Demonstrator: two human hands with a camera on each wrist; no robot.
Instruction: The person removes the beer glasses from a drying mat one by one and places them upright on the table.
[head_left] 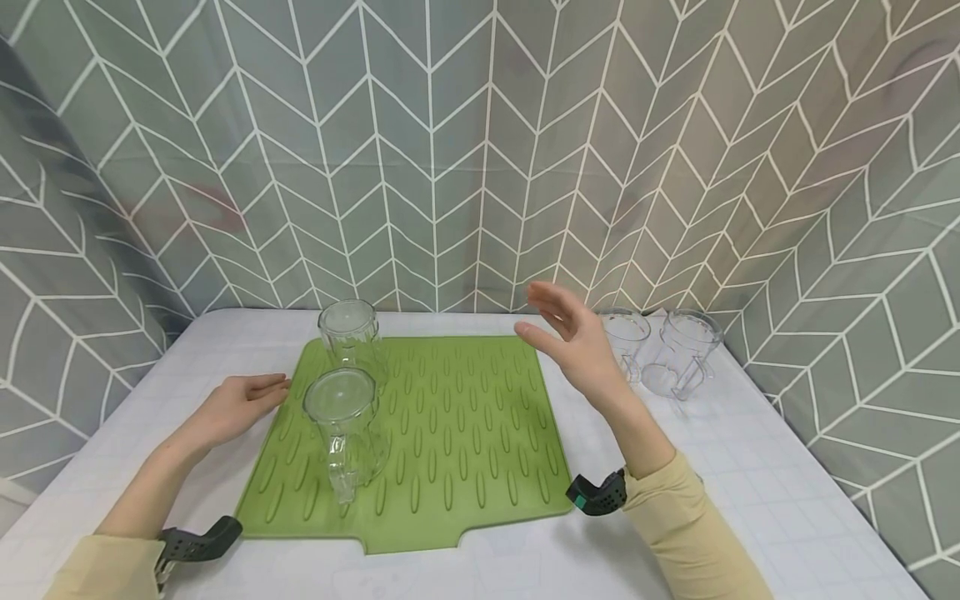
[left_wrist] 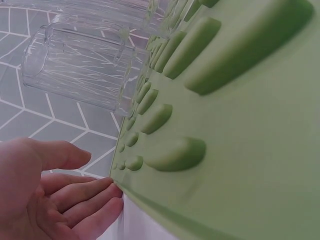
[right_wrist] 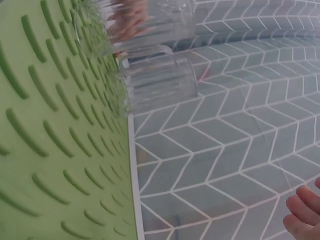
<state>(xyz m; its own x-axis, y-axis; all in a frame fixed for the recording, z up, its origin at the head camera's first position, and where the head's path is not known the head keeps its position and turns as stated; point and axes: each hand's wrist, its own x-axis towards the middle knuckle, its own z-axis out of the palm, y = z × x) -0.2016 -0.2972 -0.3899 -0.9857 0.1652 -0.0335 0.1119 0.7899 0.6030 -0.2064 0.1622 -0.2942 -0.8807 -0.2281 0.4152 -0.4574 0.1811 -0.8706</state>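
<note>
On the green drying mat (head_left: 480, 417), two clear glass mugs stand upside down along the left side. The nearer mug (head_left: 352, 450) has its handle toward the front. Behind it is the farther mug (head_left: 348, 325). My left hand (head_left: 236, 408) lies beside the mat, its fingertips at the left edge; in the left wrist view its extended fingers touch the mat's rim. Raised over the mat's right side, my right hand (head_left: 573, 346) holds nothing, with fingers and thumb loosely bent and apart. Only its fingertips (right_wrist: 302, 210) show in the right wrist view.
Two more clear mugs stand upright on the white table to the right of the mat: one (head_left: 628, 333) partly behind my right hand, the other (head_left: 686, 354) farther right. A patterned curtain (head_left: 450, 167) rises behind the table and along both sides.
</note>
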